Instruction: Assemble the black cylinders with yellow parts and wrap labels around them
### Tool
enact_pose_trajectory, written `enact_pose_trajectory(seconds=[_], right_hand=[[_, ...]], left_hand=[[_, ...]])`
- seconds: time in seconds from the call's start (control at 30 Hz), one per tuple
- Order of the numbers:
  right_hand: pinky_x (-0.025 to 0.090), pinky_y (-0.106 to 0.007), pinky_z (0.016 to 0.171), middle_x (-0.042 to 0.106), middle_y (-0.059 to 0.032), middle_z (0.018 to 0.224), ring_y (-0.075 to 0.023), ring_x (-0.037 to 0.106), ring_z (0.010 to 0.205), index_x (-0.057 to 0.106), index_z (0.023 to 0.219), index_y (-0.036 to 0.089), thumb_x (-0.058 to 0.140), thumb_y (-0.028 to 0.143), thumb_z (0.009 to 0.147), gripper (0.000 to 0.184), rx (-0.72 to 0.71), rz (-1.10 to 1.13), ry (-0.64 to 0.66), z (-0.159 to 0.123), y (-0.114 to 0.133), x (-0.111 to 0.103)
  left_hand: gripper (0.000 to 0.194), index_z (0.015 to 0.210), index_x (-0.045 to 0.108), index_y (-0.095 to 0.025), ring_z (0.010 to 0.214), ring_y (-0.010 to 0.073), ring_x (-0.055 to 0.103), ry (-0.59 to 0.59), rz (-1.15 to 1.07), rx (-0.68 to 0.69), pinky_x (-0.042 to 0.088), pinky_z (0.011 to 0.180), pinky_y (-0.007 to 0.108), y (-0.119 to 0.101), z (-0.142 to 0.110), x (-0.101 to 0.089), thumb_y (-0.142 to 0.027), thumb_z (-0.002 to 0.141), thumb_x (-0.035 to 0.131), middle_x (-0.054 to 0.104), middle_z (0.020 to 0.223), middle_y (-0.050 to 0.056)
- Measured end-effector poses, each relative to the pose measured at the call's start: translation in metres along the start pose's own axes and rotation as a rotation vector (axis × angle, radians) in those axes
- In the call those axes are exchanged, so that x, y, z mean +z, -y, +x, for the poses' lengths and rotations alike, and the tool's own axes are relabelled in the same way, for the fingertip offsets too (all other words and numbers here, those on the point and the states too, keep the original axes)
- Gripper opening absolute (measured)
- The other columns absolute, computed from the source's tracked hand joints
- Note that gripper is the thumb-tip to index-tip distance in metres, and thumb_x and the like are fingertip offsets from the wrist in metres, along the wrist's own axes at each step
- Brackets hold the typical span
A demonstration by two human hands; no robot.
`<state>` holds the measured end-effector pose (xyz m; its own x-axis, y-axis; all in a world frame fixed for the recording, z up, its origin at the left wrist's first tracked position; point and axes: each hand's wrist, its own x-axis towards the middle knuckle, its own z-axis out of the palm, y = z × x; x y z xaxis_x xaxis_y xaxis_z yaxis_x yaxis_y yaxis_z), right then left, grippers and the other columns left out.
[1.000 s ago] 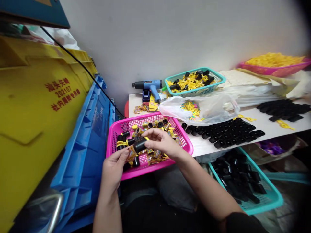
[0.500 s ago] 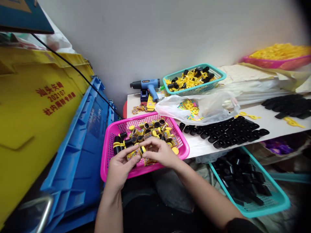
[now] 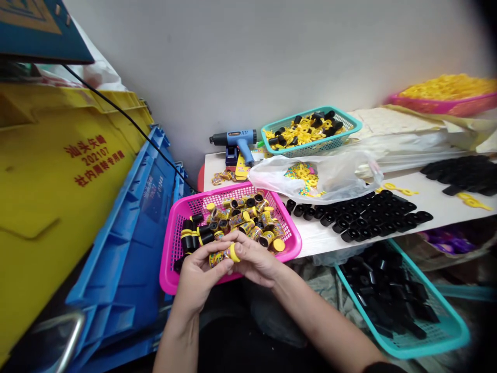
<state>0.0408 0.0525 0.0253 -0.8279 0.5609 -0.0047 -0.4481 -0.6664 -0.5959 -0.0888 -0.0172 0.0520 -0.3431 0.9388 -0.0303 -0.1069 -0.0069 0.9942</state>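
Both hands hold one small bottle (image 3: 222, 256) with a printed yellow label and a yellow cap. My left hand (image 3: 198, 272) is wrapped round its labelled body, thumb on the near side. The fingers of my right hand (image 3: 254, 259) close on the capped end. Just beyond and partly under my hands is a pink basket (image 3: 293, 248). In it lie several similar labelled bottles (image 3: 248, 227), some with yellow caps and some with black parts. Black tubes with yellow rings (image 3: 187, 239) stand along its left side.
A white table (image 3: 310, 238) carries rows of black tubes (image 3: 365, 223), a plastic bag (image 3: 267, 178), a blue heat gun (image 3: 238, 139) and a teal basket (image 3: 351, 132) of yellow pieces. Lower right is another teal basket (image 3: 458, 331). Blue (image 3: 112, 259) and yellow (image 3: 46, 207) crates stand left.
The bottle in my hands has come slightly nearer to me and to the right. My right-hand fingers have closed in around its capped end.
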Motion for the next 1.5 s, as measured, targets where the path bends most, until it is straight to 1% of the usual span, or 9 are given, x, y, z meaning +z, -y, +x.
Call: enact_pose_trajectory(seconds=[0.1,0.27,0.33,0.53,0.67,0.83,0.97,1.1,1.5], right_hand=[[0.049,-0.026,0.067,0.061,-0.0003,0.091,-0.011,0.059,0.072,0.06,0.103,0.021,0.075,0.046,0.072,0.043,-0.018,-0.188,-0.066,-0.001,0.009,-0.003],[0.046,-0.028,0.075,0.059,-0.0047,0.109,-0.0164,0.057,0.091,0.057,0.11,0.023,0.062,0.043,0.082,0.035,-0.485,-0.751,-0.587,-0.011,0.044,-0.021],[0.045,-0.03,0.073,0.062,-0.0052,0.1,-0.0171,0.057,0.084,0.059,0.103,0.021,0.056,0.039,0.086,0.025,-0.507,-0.978,-0.664,-0.016,0.055,-0.03],[0.036,-0.038,0.08,0.066,-0.007,0.081,-0.0209,0.053,0.083,0.069,0.075,0.018,0.057,0.031,0.089,0.023,-0.168,-1.841,-0.222,-0.017,0.051,-0.028],[0.031,-0.046,0.082,0.067,-0.0132,0.087,-0.0294,0.048,0.096,0.073,0.074,0.017,0.046,0.044,0.093,0.042,0.118,-2.062,0.015,-0.011,0.041,-0.009],[0.029,-0.045,0.087,0.068,-0.0082,0.085,-0.0278,0.049,0.097,0.074,0.075,0.021,0.063,0.042,0.084,0.026,0.115,-1.949,0.143,-0.018,0.051,-0.004],[0.035,-0.032,0.074,0.062,-0.0032,0.069,-0.018,0.053,0.076,0.068,0.064,0.018,0.059,0.04,0.085,0.032,0.035,-1.586,-0.065,-0.021,0.055,-0.017],[0.03,-0.026,0.057,0.049,0.0019,0.059,-0.011,0.042,0.056,0.06,0.059,0.016,0.061,0.054,0.078,0.043,0.039,-1.071,-0.363,-0.013,0.047,-0.018],[0.039,-0.024,0.061,0.06,0.0027,0.062,-0.0097,0.05,0.058,0.062,0.064,0.016,0.081,0.04,0.058,0.031,-0.034,-0.726,-0.505,0.006,0.03,-0.005]], left_hand=[[0.025,0.084,0.074,-0.018,0.083,0.0187,0.069,0.012,0.047,0.015,0.056,0.074,0.026,-0.001,0.005,0.006,-0.026,0.061,0.082,0.075,0.089,0.005],[0.041,0.108,0.068,-0.019,0.096,0.026,0.068,-0.013,0.207,0.125,0.055,0.082,0.038,-0.017,0.05,0.04,-0.04,0.073,0.071,0.071,0.109,0.01],[0.049,0.116,0.065,-0.021,0.112,0.0301,0.061,0.006,0.367,0.167,0.049,0.093,0.042,-0.02,0.069,0.048,-0.038,0.07,0.073,0.067,0.12,0.012],[0.049,0.123,0.06,-0.017,0.114,0.0272,0.06,0.068,0.473,0.143,0.045,0.099,0.041,0.001,0.07,0.032,-0.036,0.078,0.064,0.064,0.126,0.013],[0.042,0.112,0.066,-0.017,0.107,0.0261,0.064,0.002,0.378,0.075,0.05,0.093,0.039,0.007,0.046,0.011,-0.038,0.076,0.065,0.069,0.116,0.011],[0.036,0.101,0.071,-0.019,0.098,0.0246,0.068,-0.149,0.295,0.092,0.052,0.09,0.036,-0.003,0.029,-0.015,-0.043,0.074,0.067,0.074,0.106,0.009],[0.036,0.094,0.072,-0.02,0.092,0.0242,0.069,-0.213,0.247,0.094,0.054,0.085,0.036,-0.004,0.023,-0.027,-0.048,0.073,0.068,0.075,0.098,0.008],[0.034,0.089,0.071,-0.019,0.084,0.0231,0.07,-0.096,0.174,0.007,0.056,0.077,0.034,0.002,0.019,-0.018,-0.047,0.071,0.069,0.075,0.089,0.008],[0.045,0.112,0.062,-0.02,0.087,0.0241,0.071,0.095,0.223,-0.118,0.054,0.075,0.034,0.023,0.021,-0.014,-0.026,0.067,0.069,0.074,0.093,0.008]])
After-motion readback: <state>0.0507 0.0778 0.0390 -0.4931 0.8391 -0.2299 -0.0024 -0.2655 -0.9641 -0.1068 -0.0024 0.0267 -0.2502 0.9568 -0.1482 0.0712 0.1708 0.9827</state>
